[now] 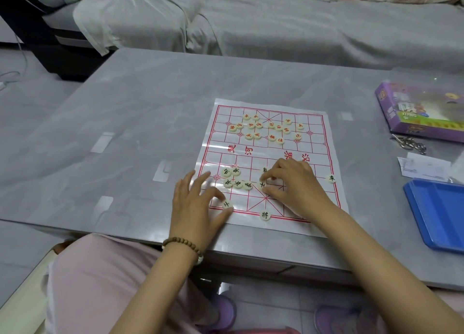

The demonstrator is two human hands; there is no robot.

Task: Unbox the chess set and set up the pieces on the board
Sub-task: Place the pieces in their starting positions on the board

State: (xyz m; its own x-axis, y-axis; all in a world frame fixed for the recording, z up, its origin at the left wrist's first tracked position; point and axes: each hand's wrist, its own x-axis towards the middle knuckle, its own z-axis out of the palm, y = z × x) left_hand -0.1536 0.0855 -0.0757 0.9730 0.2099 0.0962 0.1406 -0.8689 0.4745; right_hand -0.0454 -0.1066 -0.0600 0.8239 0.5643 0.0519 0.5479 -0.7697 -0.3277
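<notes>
A white plastic board sheet with a red grid lies on the grey table. Several red-lettered round pieces sit scattered on its far half. Several black-lettered pieces cluster on the near left. One black piece stands on the near edge line, another on the right edge. My left hand rests flat, its thumb and forefinger touching a black piece at the near left corner. My right hand pinches a black piece near the board's middle.
The purple chess set box lies at the right of the table, with a metal key ring and paper slips beside it. A blue tray sits at the near right. A covered sofa stands behind the table.
</notes>
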